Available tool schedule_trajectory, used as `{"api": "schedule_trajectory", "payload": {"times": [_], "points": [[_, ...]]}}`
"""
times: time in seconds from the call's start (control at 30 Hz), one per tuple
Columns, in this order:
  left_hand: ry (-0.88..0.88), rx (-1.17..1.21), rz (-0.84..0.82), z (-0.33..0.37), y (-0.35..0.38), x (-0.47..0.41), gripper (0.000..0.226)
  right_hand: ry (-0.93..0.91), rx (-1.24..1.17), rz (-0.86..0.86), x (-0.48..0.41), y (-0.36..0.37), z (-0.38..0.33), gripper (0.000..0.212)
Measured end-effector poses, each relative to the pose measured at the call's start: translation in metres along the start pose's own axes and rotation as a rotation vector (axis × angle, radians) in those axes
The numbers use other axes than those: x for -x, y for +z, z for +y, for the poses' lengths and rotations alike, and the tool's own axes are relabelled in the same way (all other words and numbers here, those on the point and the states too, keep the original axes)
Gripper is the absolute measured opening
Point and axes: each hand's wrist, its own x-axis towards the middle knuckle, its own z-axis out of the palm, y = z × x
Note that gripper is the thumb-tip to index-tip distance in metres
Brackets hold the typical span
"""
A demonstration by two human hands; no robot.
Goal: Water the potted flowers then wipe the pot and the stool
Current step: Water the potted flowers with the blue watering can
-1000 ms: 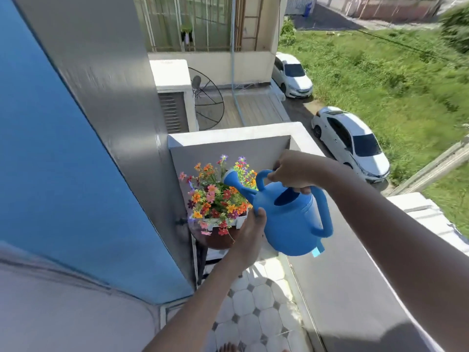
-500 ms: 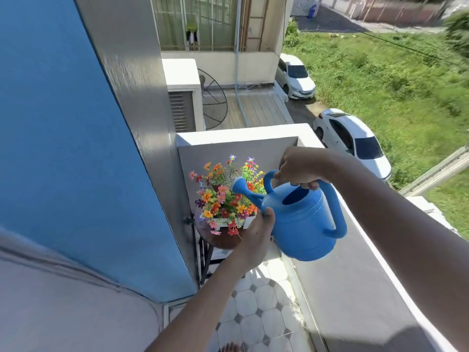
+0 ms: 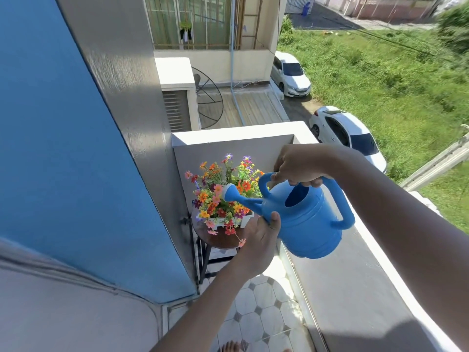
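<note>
A blue watering can (image 3: 307, 219) hangs tilted over the colourful potted flowers (image 3: 220, 191), its spout head (image 3: 229, 192) above the blooms. My right hand (image 3: 299, 166) is closed over the can's top handle. My left hand (image 3: 261, 237) presses against the can's front lower side, thumb on the body below the spout. The flowers stand in a white pot (image 3: 228, 221) on a round brown stool (image 3: 218, 237) with dark legs, in the balcony's far corner. No water stream is visible.
A blue and grey wall (image 3: 88, 148) runs along the left. The white balcony parapet (image 3: 355, 288) runs along the right and behind the stool. White octagonal floor tiles (image 3: 256, 308) lie below, with bare toes at the bottom edge. Parked cars and grass lie beyond.
The can has moved left and tipped further, bringing the spout head over the middle of the flowers. Both hands kept their hold.
</note>
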Motion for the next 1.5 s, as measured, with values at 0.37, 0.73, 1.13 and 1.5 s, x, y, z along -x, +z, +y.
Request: {"api": "schedule_trajectory", "payload": {"times": [0.37,0.73,1.13,1.5], "points": [[-0.031,-0.028,-0.051,0.02,0.01,-0.007,0.081,0.095,-0.05,0.023,-0.001,-0.005,0.014,0.034],[-0.061,-0.114,-0.08,0.018,0.01,-0.04,0.071,0.163,-0.08,0.077,-0.015,-0.022,0.026,0.027],[-0.039,0.014,-0.026,0.028,-0.018,-0.013,0.077,0.008,-0.032,0.09,-0.015,-0.019,-0.004,0.024],[0.003,0.008,-0.013,0.026,-0.004,0.015,0.059,-0.017,0.055,0.052,0.007,-0.008,-0.014,0.023]]}}
